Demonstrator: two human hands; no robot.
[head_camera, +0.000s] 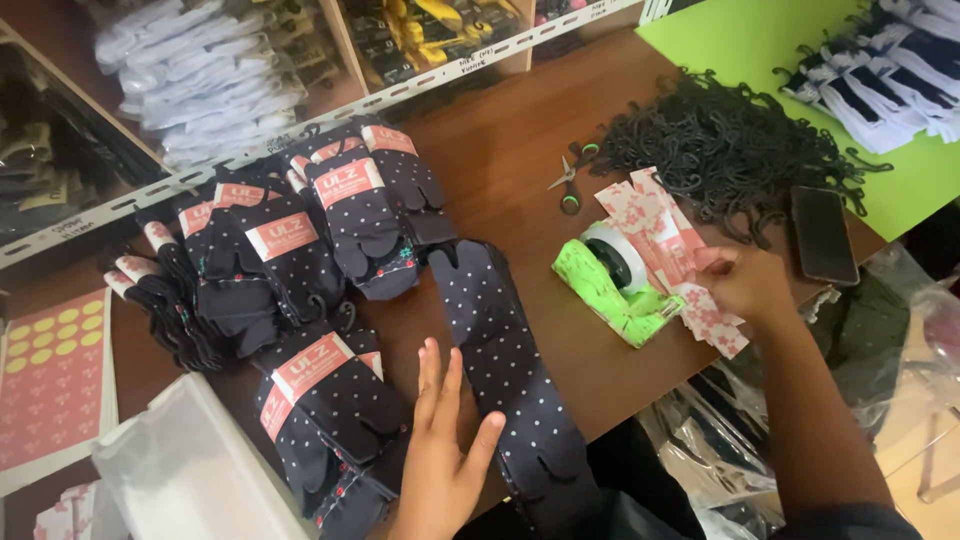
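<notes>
My left hand (440, 470) lies flat and released, touching the dotted navy split-toe sock (505, 370); my right hand (745, 282) pinches pink floral labels (665, 240) beside the green tape dispenser (605, 285).

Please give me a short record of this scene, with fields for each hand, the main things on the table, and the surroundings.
left hand: left hand flat, fingers spread, touching the dotted dark sock pair
right hand: right hand picking at the pink paper labels
beside labels: green tape dispenser, scissors
piles: banded socks; black plastic hooks
other: phone, sticker sheet
surface: brown table
</notes>
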